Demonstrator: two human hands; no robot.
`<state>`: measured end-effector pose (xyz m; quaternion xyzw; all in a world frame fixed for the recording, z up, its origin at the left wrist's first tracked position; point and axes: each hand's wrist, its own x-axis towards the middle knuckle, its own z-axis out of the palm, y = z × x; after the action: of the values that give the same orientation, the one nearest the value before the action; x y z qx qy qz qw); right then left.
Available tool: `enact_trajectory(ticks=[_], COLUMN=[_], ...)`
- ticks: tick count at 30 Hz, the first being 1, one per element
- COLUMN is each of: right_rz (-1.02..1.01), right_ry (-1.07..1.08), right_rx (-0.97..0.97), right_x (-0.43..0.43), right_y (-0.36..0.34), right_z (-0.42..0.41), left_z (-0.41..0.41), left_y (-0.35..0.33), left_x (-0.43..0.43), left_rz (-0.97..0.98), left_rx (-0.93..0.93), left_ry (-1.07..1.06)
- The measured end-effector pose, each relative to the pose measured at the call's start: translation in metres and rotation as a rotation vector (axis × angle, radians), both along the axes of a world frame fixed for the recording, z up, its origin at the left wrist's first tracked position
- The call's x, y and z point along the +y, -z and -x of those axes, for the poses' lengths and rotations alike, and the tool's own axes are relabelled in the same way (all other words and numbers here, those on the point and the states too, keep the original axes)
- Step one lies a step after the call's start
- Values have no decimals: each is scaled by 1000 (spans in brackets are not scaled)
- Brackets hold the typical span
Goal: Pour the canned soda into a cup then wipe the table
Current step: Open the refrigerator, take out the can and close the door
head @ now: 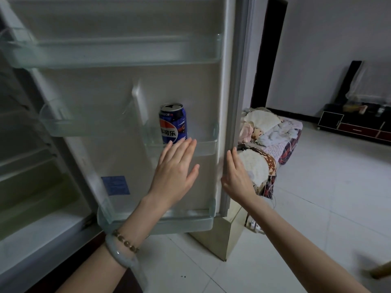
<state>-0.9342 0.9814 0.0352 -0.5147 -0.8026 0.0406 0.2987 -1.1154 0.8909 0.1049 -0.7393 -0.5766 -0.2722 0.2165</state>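
A blue soda can [173,122] stands upright in a clear shelf on the inside of the open fridge door [118,96]. My left hand [176,169] is open, fingers spread, just below and in front of the can; whether its fingertips touch the shelf's front wall I cannot tell. My right hand [237,176] rests on the door's outer edge, its fingers partly hidden behind that edge. No cup or cloth is in view.
The fridge interior [25,166] lies to the left with its shelves. Right of the door stands a couch [273,140] piled with cloths and fans. White tiled floor [317,187] stretches to a dark low cabinet [355,125] at the far right.
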Motion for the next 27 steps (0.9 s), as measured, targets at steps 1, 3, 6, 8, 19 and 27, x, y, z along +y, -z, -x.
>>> enact_trajectory(ticks=[1,3,6,8,19,27], right_rz=[4,3,2,2,47,5], right_ry=[0,-2,-4,-10,-89,-141], right_rx=[-12,-37,-78,-98,-94,408], right_x=[4,12,21,26,47,27], right_y=[0,-1,-4,-6,-19,-112], right_z=[0,0,-1,-1,-10,-19], left_z=[0,-1,-2,-2,-9,20], left_y=[0,-1,2,3,-1,-47], left_x=[3,10,18,23,35,31], left_rz=[9,22,39,45,85,-195], left_rx=[5,12,28,39,48,-368], left_ry=[-6,-20,-35,-45,-89,-27])
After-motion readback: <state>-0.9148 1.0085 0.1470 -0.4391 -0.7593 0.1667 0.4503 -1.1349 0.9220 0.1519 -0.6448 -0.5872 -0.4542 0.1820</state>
